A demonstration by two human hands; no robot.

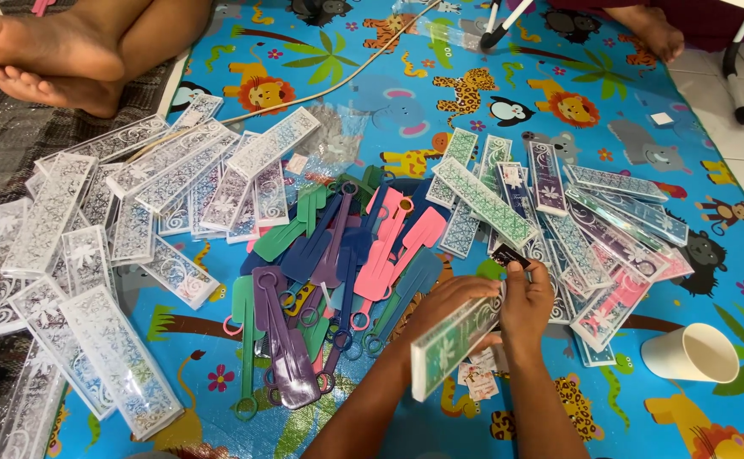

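Left hand [447, 304] and right hand [527, 306], fingers closed, grip a long rectangular clear-wrapped green patterned packet [453, 343] near flat plastic fan paddles [338, 263] on a glossy play mat [440, 85].

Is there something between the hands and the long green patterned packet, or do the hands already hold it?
Nothing visible stands between: the left hand and the right hand both grip the green patterned packet directly.

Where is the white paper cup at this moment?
In the head view, the white paper cup lies on its side on the animal-print play mat, at the lower right, just right of the pile of filled patterned boxes and the person's right hand.
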